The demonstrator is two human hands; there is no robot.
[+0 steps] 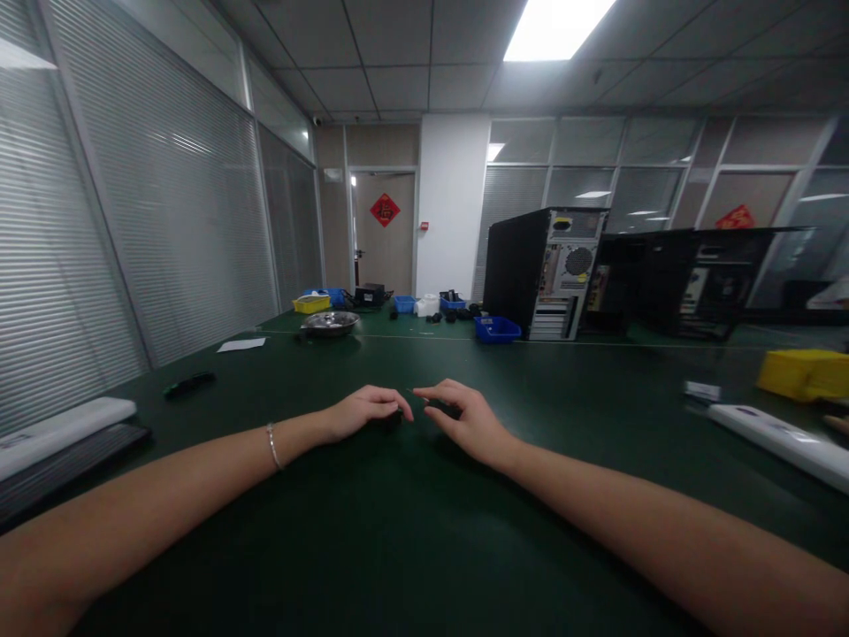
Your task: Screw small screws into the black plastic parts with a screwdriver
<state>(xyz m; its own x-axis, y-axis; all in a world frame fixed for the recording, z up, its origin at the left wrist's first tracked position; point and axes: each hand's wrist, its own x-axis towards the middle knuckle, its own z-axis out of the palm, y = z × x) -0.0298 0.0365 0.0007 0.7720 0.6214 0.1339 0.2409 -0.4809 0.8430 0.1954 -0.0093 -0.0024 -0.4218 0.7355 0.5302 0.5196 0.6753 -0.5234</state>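
My left hand [371, 412], with a thin bracelet [273, 447] on its wrist, rests low over the green table [332, 548]. Its fingers curl downward and the thumb lies close to them. A small dark patch shows under these fingers; whether it is an object or shadow I cannot make out. Just to the right, my right hand [470, 423] has its thumb and index finger apart, pointing at the left fingertips across a narrow gap. Near the right index tip there is a faint thin sliver, too small to name. Nothing clear lies between the right fingers.
A metal bowl [330, 324], a blue tray [497, 330] and a black computer tower [531, 274] stand farther back. At left lie a paper sheet [241, 345], a dark green item [190, 384] and a keyboard [72, 469]. A yellow box [802, 373] and a long white object [783, 441] sit at right.
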